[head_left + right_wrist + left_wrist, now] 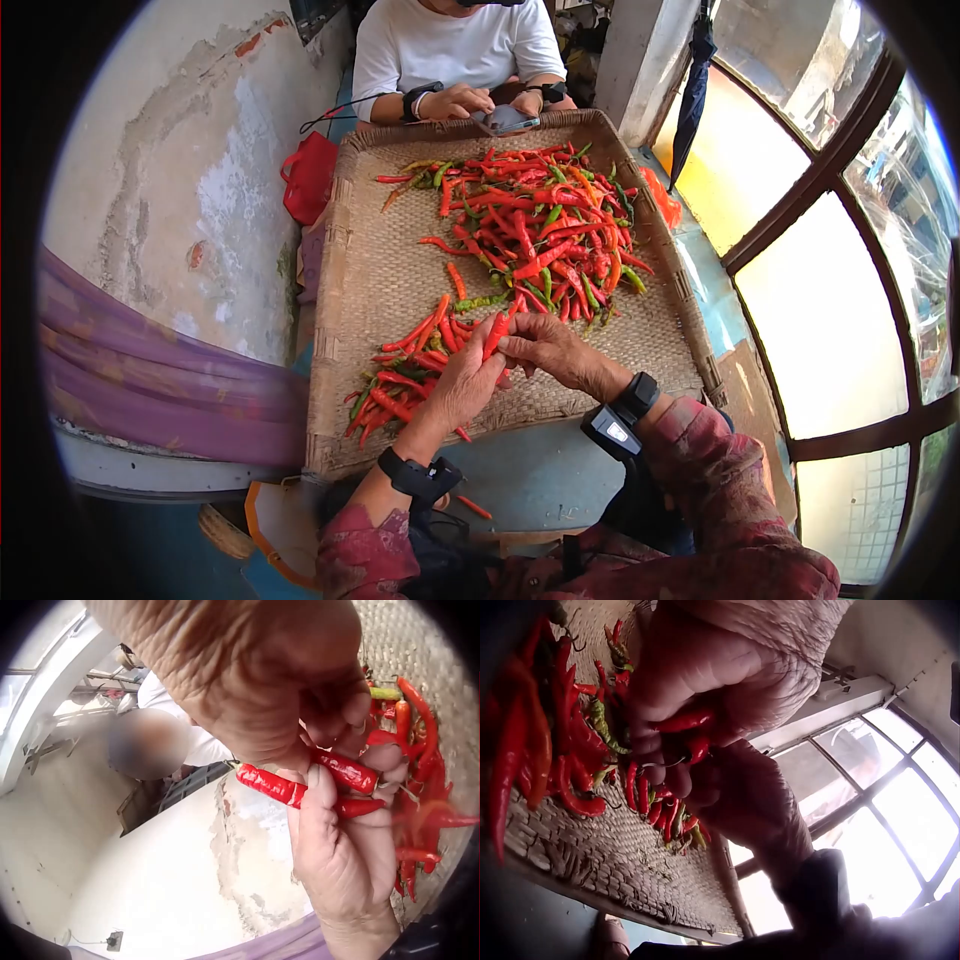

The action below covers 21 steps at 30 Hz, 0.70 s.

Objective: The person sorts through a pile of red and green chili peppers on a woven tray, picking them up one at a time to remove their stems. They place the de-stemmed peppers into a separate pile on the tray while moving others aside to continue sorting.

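Both hands meet over the front of a woven tray [390,250]. My left hand [462,385] grips red chili peppers, one of them a glossy chili pepper [270,784] lying under its thumb. A second red chili pepper [351,772], its thin stem showing, lies between the two hands. My right hand [555,350] curls its fingers at the end of that second pepper and pinches it; part of the grip is hidden behind the knuckles. Below the hands is a smaller pile of red and green chili peppers [400,385].
A larger heap of chili peppers [540,225] covers the tray's back right. Across the tray a person in a white shirt [450,50] handles a phone [510,120]. A red bag [310,178] is at the left wall, windows [830,300] at the right. One loose pepper [474,507] lies outside the tray.
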{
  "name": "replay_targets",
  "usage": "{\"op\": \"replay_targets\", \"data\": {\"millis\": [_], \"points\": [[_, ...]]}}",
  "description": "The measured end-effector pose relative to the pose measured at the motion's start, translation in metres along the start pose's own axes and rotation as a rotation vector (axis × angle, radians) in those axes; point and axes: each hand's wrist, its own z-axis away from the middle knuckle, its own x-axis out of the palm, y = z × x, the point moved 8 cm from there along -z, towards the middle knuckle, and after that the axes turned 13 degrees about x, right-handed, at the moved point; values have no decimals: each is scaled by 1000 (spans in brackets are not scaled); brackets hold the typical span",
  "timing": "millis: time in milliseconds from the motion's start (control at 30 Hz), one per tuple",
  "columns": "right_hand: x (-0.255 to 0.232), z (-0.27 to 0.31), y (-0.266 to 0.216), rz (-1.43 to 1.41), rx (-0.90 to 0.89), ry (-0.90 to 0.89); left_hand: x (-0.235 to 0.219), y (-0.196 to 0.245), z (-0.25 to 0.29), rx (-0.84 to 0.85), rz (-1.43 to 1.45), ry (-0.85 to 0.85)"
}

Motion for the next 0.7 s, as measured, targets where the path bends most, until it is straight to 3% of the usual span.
{"op": "replay_targets", "data": {"millis": [67,233,300,400,467,500,567,700], "points": [[-9,0,-1,2,-12,143,-8,-4,-2,83,-222,24],[-23,7,-10,-16,-52,244,-20,-9,0,-11,-168,150],[-21,9,-5,-11,50,212,-21,-7,-1,-15,-168,165],[-10,5,5,30,69,110,-17,-12,-1,-64,-237,93],[-7,0,12,48,59,88,-16,-13,-5,143,-421,62],[-5,-2,16,65,49,68,-15,-7,-4,145,-422,61],[-8,-5,23,62,67,63,-17,-4,0,-18,-253,114],[-2,-1,22,156,126,27,-22,1,-1,6,-344,152]]}}
